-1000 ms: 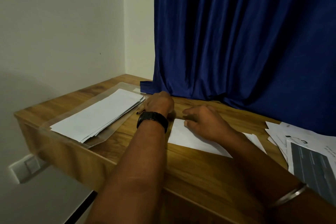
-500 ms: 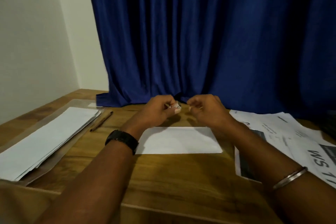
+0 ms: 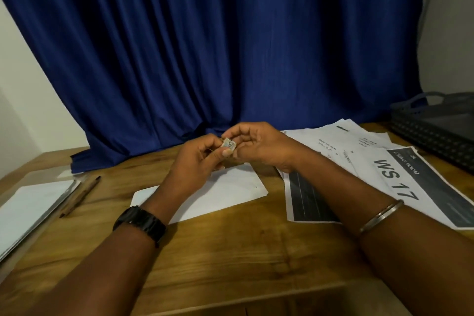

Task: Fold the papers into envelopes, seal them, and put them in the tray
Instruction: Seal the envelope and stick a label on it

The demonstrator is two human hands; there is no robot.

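Observation:
A white folded envelope [image 3: 230, 191] lies flat on the wooden table [image 3: 230, 259] under my wrists. Above it my left hand [image 3: 202, 159] pinches a small printed sticker [image 3: 229, 144] between thumb and fingers. My right hand [image 3: 259, 143] meets it from the right, fingertips curled onto the same sticker. A dark grey mesh tray [image 3: 436, 131] stands at the far right. A stack of white envelopes [image 3: 33, 208] lies in a clear sleeve at the left edge.
Printed sheets [image 3: 384, 174], one reading "WS 17", spread out right of the envelope. A brown pencil [image 3: 80, 195] lies beside the left stack. A blue curtain [image 3: 205, 46] hangs behind the table and drapes onto its back edge.
My view swung right from the left stack to the table's middle. Both hands rose off the envelope and came together around the small sticker.

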